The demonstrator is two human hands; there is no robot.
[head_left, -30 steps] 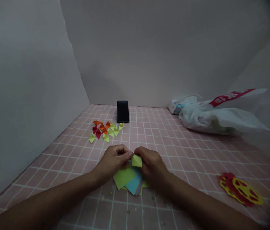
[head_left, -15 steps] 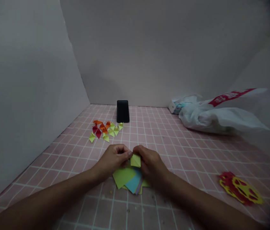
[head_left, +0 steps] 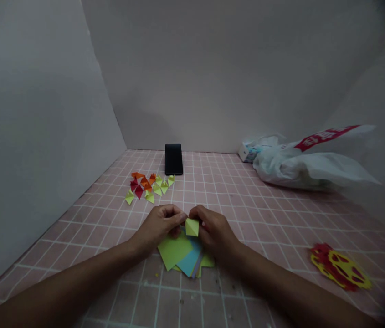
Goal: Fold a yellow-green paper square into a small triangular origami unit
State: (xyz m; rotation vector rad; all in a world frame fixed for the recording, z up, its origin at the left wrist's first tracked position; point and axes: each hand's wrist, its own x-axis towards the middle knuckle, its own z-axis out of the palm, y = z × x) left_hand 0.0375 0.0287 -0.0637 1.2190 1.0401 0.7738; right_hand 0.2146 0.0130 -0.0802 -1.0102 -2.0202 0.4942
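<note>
Between my hands is a small folded piece of yellow paper (head_left: 192,227), creased toward its middle. My left hand (head_left: 163,225) pinches its upper left corner between thumb and fingers. My right hand (head_left: 214,230) grips its right side, with the curled fingers partly hidden. Just below lies a fanned stack of coloured paper sheets (head_left: 175,253), with green, blue and purple showing; my hands cover part of it. Farther off to the left sit several small folded paper pieces (head_left: 157,189) in yellow, orange and red.
A black phone (head_left: 173,159) lies near the back wall. At the back right are a crumpled white plastic bag (head_left: 291,168) and a small box (head_left: 247,152). Red and yellow paper cutouts (head_left: 341,268) lie at the right on the pink tiled surface (head_left: 213,182).
The folded yellow paper has turned slightly between my fingers, its crease now pointing more toward me. Both hands keep their hold. The whole view has shifted a little.
</note>
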